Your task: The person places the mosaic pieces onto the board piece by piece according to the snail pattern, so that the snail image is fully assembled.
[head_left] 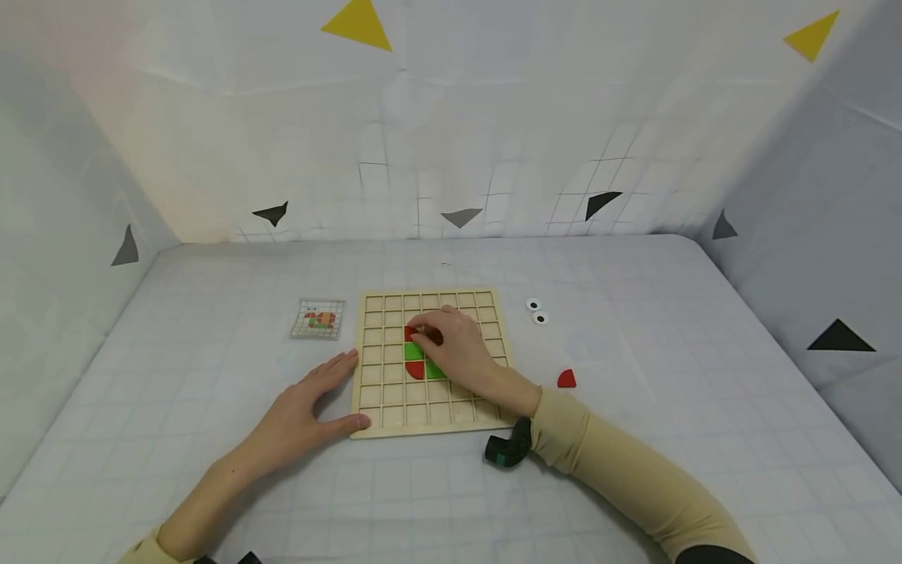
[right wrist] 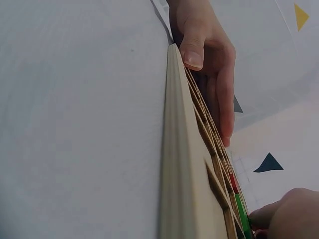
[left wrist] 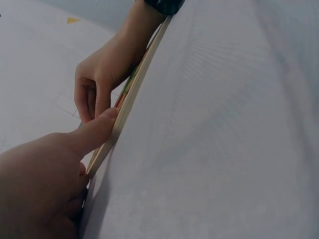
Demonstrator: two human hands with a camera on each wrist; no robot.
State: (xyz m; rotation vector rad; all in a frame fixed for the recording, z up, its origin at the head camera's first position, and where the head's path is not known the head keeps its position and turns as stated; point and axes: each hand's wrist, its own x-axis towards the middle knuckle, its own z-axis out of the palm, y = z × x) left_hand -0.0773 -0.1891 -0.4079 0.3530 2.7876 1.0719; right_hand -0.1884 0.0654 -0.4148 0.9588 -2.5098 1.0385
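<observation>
A square wooden grid board lies flat on the table. My left hand rests at its left side, fingers spread and nearly straight, the thumb on the near left corner. Over the middle of the board, my right hand pinches a red piece between thumb and forefinger, at a cell; the fingers partly cover it. Just below sits a green square, then a red quarter-circle piece. Another green piece lies beside that one, partly under the right hand.
Left of the board is a small picture card with a coloured figure on a grid. To the right lie two round eye pieces and a loose red quarter-circle. A black wrist device hangs at the right cuff, close to the board's near edge.
</observation>
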